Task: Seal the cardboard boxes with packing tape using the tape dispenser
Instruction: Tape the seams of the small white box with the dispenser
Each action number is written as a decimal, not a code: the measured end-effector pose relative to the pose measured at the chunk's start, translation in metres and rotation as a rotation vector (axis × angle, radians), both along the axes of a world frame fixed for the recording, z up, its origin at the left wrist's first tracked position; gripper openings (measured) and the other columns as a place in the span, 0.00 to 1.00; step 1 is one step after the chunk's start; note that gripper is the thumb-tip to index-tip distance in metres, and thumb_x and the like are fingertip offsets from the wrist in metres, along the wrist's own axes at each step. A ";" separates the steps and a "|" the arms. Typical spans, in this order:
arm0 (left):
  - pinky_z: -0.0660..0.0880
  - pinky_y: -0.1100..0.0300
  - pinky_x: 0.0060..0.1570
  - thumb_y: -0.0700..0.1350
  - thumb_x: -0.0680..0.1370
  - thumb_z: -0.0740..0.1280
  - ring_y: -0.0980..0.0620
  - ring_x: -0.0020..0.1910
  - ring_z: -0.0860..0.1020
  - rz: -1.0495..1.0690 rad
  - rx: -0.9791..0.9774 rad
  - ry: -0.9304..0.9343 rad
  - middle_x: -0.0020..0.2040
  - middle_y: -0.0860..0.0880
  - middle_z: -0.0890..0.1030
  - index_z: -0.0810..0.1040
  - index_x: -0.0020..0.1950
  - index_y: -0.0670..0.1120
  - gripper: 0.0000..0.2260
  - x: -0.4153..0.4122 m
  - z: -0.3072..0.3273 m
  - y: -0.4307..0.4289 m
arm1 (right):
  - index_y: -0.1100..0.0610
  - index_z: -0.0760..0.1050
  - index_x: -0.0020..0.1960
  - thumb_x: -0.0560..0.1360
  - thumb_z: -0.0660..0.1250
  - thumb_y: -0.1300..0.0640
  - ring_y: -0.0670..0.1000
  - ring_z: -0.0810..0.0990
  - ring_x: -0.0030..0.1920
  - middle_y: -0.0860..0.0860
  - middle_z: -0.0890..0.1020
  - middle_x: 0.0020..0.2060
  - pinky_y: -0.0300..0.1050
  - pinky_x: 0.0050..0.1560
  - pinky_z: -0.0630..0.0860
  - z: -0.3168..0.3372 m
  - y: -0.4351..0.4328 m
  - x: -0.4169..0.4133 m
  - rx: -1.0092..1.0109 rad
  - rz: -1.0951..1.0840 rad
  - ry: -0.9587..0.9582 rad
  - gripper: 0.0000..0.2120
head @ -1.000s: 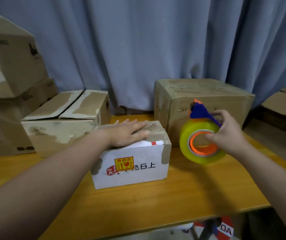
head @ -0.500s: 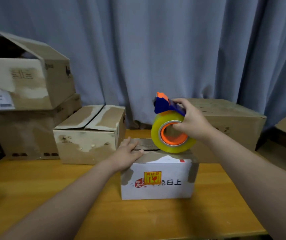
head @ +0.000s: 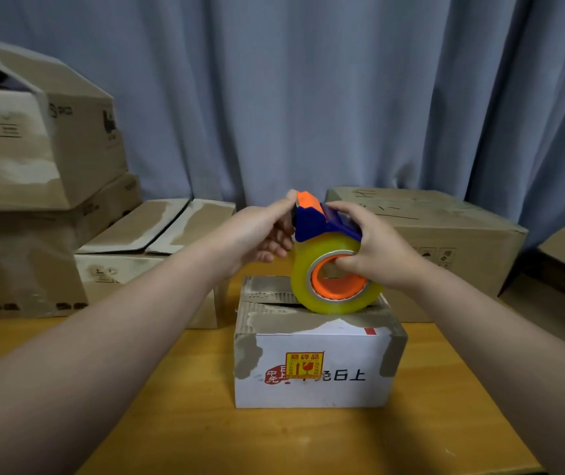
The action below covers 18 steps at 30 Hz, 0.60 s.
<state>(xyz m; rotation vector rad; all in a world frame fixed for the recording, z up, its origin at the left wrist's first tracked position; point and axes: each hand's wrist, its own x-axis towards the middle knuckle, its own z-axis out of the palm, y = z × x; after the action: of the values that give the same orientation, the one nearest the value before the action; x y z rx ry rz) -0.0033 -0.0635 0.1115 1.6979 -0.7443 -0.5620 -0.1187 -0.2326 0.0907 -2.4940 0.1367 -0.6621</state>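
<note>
A small white box [head: 315,371] sits on the wooden table [head: 171,423]. The tape dispenser [head: 322,241] stands on the box's top flaps. The right hand [head: 380,252] grips it, thumb inside the orange core. The left hand [head: 257,234] pinches its orange tip.

A small white cardboard box [head: 318,371] is set on the yellow wooden table [head: 274,443], a large brown cardboard box [head: 445,241] behind it.
</note>
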 end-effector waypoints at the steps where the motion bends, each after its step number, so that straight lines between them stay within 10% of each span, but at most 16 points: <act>1: 0.67 0.63 0.31 0.62 0.79 0.58 0.54 0.28 0.73 -0.014 -0.020 0.005 0.30 0.48 0.77 0.75 0.41 0.44 0.23 0.000 0.001 0.001 | 0.44 0.63 0.70 0.66 0.77 0.61 0.45 0.76 0.57 0.44 0.75 0.61 0.47 0.55 0.78 0.001 -0.001 0.000 0.002 0.019 0.006 0.38; 11: 0.67 0.66 0.26 0.45 0.81 0.60 0.56 0.25 0.71 0.031 0.089 -0.204 0.26 0.51 0.75 0.76 0.39 0.44 0.13 0.006 0.013 0.014 | 0.36 0.59 0.73 0.71 0.75 0.62 0.43 0.79 0.56 0.42 0.75 0.63 0.41 0.53 0.79 0.008 -0.011 -0.006 0.153 0.250 0.128 0.41; 18: 0.64 0.62 0.27 0.43 0.80 0.62 0.55 0.23 0.67 0.122 0.210 -0.466 0.23 0.50 0.72 0.73 0.31 0.44 0.16 0.022 0.034 0.032 | 0.29 0.57 0.71 0.69 0.75 0.47 0.48 0.77 0.56 0.39 0.75 0.61 0.47 0.55 0.78 0.047 0.006 0.004 -0.197 0.169 0.183 0.39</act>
<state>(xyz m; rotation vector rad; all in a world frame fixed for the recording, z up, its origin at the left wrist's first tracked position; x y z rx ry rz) 0.0191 -0.0319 0.1452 2.0880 -0.9254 -0.1588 -0.1142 -0.2265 0.1379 -2.7162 -0.0754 -0.3936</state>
